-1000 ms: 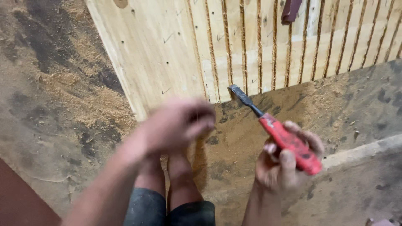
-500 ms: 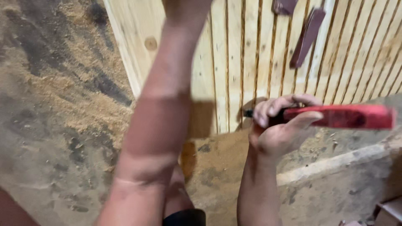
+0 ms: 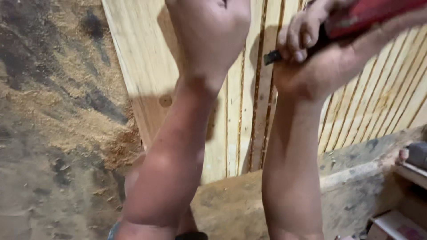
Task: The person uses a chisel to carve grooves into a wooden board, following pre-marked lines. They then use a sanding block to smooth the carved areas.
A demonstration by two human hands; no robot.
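A: Tool look? Where?
B: Red-handled tool (image 3: pixel 356 20), dark metal tip, top right over the slatted wood panel (image 3: pixel 400 102).
A: Axis?
B: Near horizontal, tip pointing left.
A: Hands?
B: Right hand (image 3: pixel 320 53) wrapped around it. Left hand (image 3: pixel 209 31) cropped, can't tell.

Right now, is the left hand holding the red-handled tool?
No: the left hand is raised with nothing visible in it, while the right hand grips the red-handled tool above the slatted wooden panel.

Pale slatted wooden panel (image 3: pixel 147 66) on a sawdust-strewn dirt floor (image 3: pixel 49 133).
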